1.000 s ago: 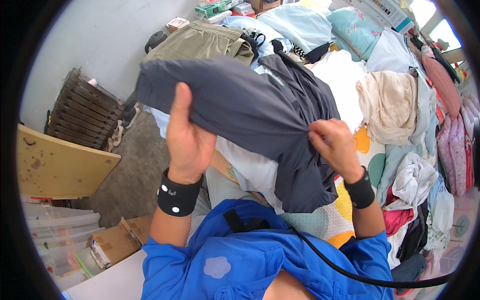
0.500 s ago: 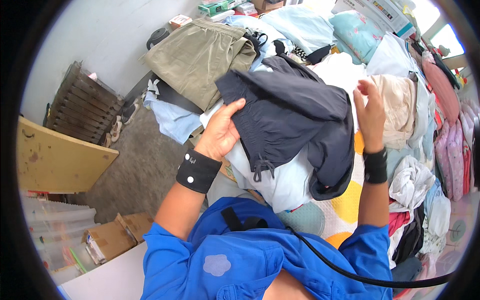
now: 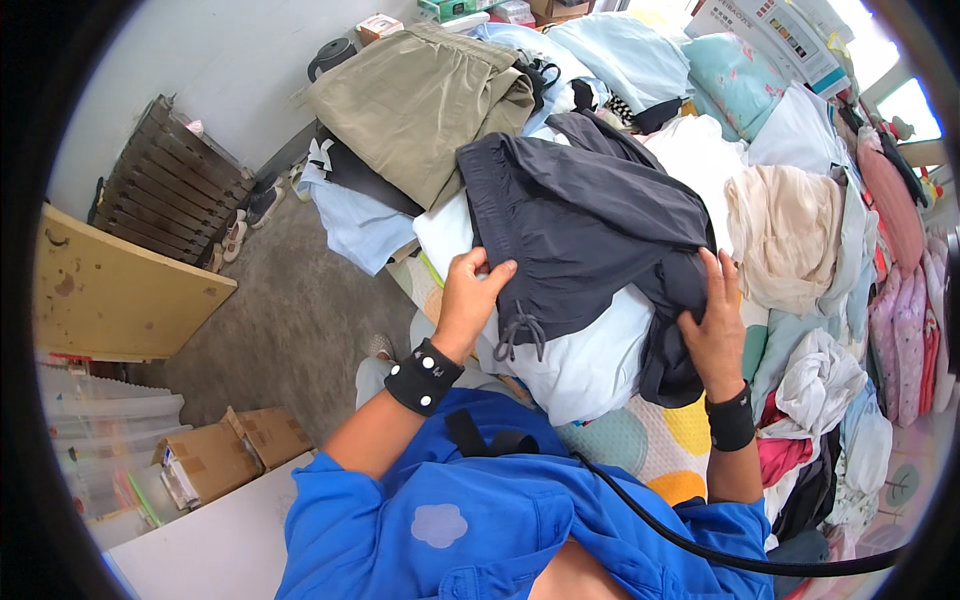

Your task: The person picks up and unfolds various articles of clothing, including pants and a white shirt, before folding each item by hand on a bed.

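A pair of dark navy shorts (image 3: 590,240) with a gathered waistband and a drawstring lies spread over a pile of light clothes. My left hand (image 3: 470,300) pinches the lower edge of the waistband between thumb and fingers. At the shorts' leg end, my right hand (image 3: 716,325) rests against the dark fabric with its fingers apart. Beneath the shorts a pale blue garment (image 3: 575,365) shows. Olive-green shorts (image 3: 425,105) lie just beyond, to the left.
Heaped clothes cover the bed, among them a cream garment (image 3: 785,235) and a crumpled white one (image 3: 820,375) on the right. A floral pillow (image 3: 735,80) sits at the back. Cardboard boxes (image 3: 215,460) stand at lower left. A black cable (image 3: 680,540) crosses my front.
The shorts have settled flatter onto the pile. My left hand has moved down along the waistband, and my right hand has come down and inward onto the leg.
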Motion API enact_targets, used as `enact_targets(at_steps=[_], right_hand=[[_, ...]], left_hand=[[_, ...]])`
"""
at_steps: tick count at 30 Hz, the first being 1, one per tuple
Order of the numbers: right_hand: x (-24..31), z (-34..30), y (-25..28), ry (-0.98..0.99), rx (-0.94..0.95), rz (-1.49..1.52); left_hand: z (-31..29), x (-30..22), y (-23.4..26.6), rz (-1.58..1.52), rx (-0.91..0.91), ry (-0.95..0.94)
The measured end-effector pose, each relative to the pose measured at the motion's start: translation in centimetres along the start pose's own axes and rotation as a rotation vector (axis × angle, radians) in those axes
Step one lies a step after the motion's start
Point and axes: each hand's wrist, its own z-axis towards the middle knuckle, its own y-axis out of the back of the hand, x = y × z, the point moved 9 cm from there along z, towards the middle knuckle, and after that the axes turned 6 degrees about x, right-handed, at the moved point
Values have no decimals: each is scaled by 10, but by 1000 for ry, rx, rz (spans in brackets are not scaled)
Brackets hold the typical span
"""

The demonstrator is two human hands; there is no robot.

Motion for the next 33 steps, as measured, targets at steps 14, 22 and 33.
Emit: enact_targets(at_steps=[14,22,33], right_hand=[[-41,-4,119,99,-557,432],[-99,7,41,-69,-173,-74],[50,35,6,332,-317,-65]], left_hand=[[16,-32,-6,465,-101,-357],[9,-47,-3,655,-278,-560],[19,-20,6,428,-196,-172]])
